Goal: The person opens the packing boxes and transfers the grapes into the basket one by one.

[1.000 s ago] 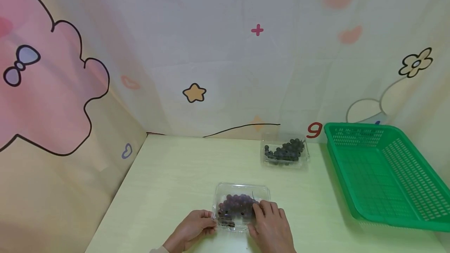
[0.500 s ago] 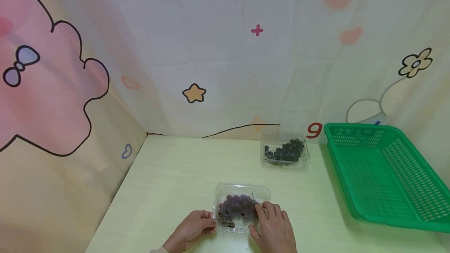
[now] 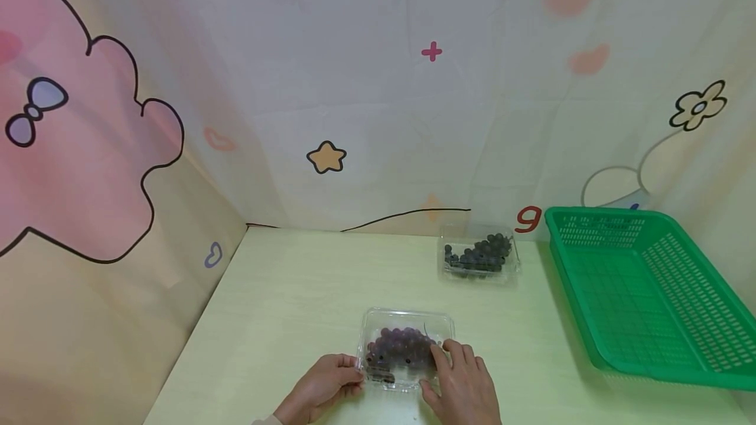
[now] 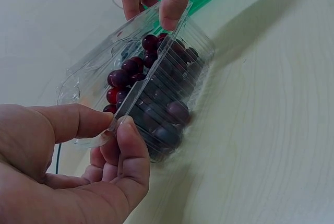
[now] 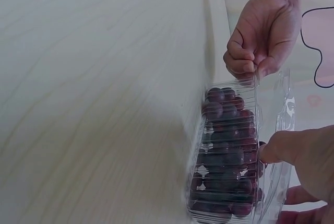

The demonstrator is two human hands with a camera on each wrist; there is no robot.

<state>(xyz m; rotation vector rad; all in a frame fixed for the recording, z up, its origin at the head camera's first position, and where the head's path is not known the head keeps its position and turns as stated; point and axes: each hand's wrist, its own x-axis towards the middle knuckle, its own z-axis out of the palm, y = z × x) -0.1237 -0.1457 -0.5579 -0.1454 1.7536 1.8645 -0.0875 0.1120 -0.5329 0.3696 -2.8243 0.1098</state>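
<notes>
A clear plastic clamshell (image 3: 384, 317) of dark red grapes (image 3: 398, 345) sits at the table's near middle, its lid lying over the grapes. My left hand (image 3: 327, 380) pinches the front left corner of its rim between thumb and forefinger; the left wrist view shows this pinch close up. On the other side my right hand (image 3: 464, 384) holds the clamshell, with the thumb (image 5: 286, 146) at the front rim and curled fingers on top of the lid. The ribbed front wall (image 5: 224, 145) faces the right wrist camera. Whether the lid's edge is latched, I cannot tell.
Farther back stands another clear clamshell (image 3: 450, 274) with a bunch of darker grapes (image 3: 481, 254). A green perforated plastic basket (image 3: 620, 300) occupies the right side of the table (image 3: 283, 300). A printed curtain (image 3: 366, 84) hangs behind and at the left.
My right hand has shifted slightly to the right, its fingers moving a little toward the lid's right edge. The left hand and the clamshell hold almost still.
</notes>
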